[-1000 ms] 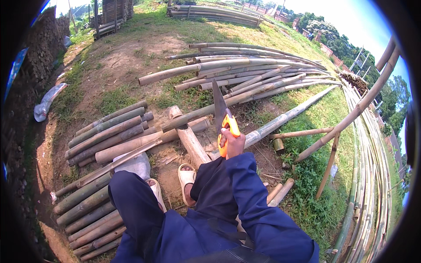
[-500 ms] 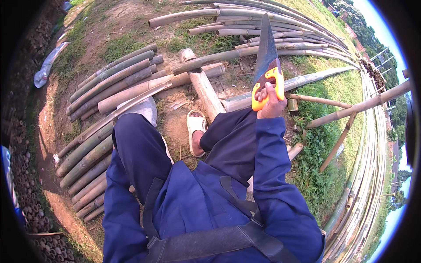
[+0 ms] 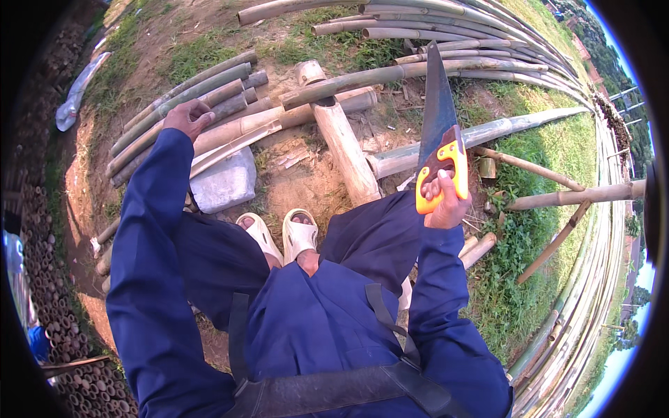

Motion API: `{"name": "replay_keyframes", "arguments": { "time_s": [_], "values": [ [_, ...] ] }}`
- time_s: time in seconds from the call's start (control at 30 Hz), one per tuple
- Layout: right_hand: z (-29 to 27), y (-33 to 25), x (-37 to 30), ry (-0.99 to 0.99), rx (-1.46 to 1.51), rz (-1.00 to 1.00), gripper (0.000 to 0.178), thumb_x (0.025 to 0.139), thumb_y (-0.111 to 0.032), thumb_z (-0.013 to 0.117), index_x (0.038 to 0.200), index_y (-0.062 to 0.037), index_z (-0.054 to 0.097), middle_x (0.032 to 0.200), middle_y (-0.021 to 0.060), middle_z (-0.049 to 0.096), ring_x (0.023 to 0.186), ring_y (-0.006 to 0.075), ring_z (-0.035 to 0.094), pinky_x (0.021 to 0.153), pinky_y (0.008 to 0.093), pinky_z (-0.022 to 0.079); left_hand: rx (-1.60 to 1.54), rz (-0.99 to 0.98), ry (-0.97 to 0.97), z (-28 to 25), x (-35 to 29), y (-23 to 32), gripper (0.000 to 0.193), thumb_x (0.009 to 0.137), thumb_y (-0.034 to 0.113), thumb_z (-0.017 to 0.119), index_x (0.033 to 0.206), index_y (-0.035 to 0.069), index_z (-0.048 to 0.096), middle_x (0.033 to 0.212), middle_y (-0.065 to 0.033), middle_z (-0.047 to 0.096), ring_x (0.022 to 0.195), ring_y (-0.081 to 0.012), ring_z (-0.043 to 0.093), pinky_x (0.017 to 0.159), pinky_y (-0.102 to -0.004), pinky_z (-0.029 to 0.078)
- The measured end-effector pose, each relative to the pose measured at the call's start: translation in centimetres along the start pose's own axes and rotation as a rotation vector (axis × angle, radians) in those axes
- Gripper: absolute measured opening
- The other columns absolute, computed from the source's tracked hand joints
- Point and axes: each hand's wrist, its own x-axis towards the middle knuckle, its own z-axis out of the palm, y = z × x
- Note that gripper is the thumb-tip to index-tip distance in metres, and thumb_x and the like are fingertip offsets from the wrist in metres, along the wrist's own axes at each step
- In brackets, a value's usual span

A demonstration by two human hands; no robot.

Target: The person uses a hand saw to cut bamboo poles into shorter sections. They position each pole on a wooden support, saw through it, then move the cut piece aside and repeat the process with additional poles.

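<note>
Now the right hand (image 3: pixel 446 202) is closed round the orange-and-yellow grip of a handsaw (image 3: pixel 437 132), blade pointing up and away, clear of everything, while the left hand (image 3: pixel 187 117) reaches out to the stack of cut bamboo poles (image 3: pixel 202 97) on the person's left, fingers curled loosely over the top of one pole; whether it actually grips the pole I cannot tell. A thick pale bamboo log (image 3: pixel 341 143) lies on the bare ground straight ahead of the two sandalled feet (image 3: pixel 279 237), with a grey flat stone (image 3: pixel 224 182) just beside the stack. To do this well, I would judge, the saw should stay raised and turned away from the legs while the other arm is stretched across. The pole wants a firm full grasp near its end before it is drawn off, since its neighbours lie touching and could roll toward the feet. Long bamboo poles (image 3: pixel 460 66) lie beyond.
</note>
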Motion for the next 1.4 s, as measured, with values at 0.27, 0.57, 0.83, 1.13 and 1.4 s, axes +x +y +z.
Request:
{"name": "replay_keyframes", "arguments": {
  "time_s": [0.27,0.57,0.83,1.13,1.4],
  "values": [
    [-3.1,-0.9,-3.0,0.04,-0.156,0.017,0.005,0.09,-0.002,0.061,0.09,-0.0009,0.056,0.062,0.0027,0.05,0.052,0.0127,0.049,0.059,0.0313,0.047,0.302,-0.003,-0.157,15.5,9.0,3.7,0.048,0.081,0.038,0.079,0.115,0.007,0.066,0.112,-0.0165,0.071,0.104,-0.0321,0.068,0.09,-0.0456,0.053],
    [-5.9,-3.8,-4.8,0.174,-0.387,0.012,0.006,0.087,0.0,0.061,0.089,0.0033,0.056,0.065,0.0059,0.056,0.054,0.0136,0.054,0.058,0.032,0.05,0.583,0.072,-0.296,25.1,14.8,7.4,0.079,0.063,0.042,0.085,0.126,0.005,0.052,0.123,-0.0133,0.065,0.119,-0.031,0.06,0.106,-0.0448,0.044],
    [-3.1,-4.5,-2.1,0.14,-0.415,-0.008,0.008,0.087,-0.002,0.061,0.082,0.001,0.056,0.066,0.0067,0.057,0.057,0.0149,0.056,0.059,0.0315,0.05,0.52,0.098,-0.321,26.9,16.5,4.1,0.074,0.067,0.041,0.085,0.123,0.006,0.052,0.104,-0.016,0.074,0.101,-0.0302,0.071,0.111,-0.0498,0.038],
    [-0.6,-3.4,-2.4,0.119,-0.41,-0.143,0.015,0.091,-0.01,0.059,0.082,-0.001,0.052,0.06,0.0037,0.049,0.052,0.0136,0.048,0.059,0.0322,0.048,0.483,0.268,-0.4,19.7,8.1,4.2,0.054,0.066,0.037,0.08,0.099,0.003,0.055,0.083,-0.0201,0.072,0.083,-0.0376,0.07,0.1,-0.0451,0.04],
    [-0.3,-1.9,-2.3,0.056,-0.34,-0.098,0.01,0.092,-0.007,0.058,0.086,-0.0012,0.054,0.063,0.0028,0.048,0.054,0.0132,0.047,0.06,0.0311,0.046,0.768,0.122,-0.399,6.4,1.4,-7.9,0.061,0.064,0.039,0.084,0.107,0.008,0.054,0.102,-0.0118,0.072,0.107,-0.0277,0.064,0.1,-0.0411,0.036]
  ]
}}
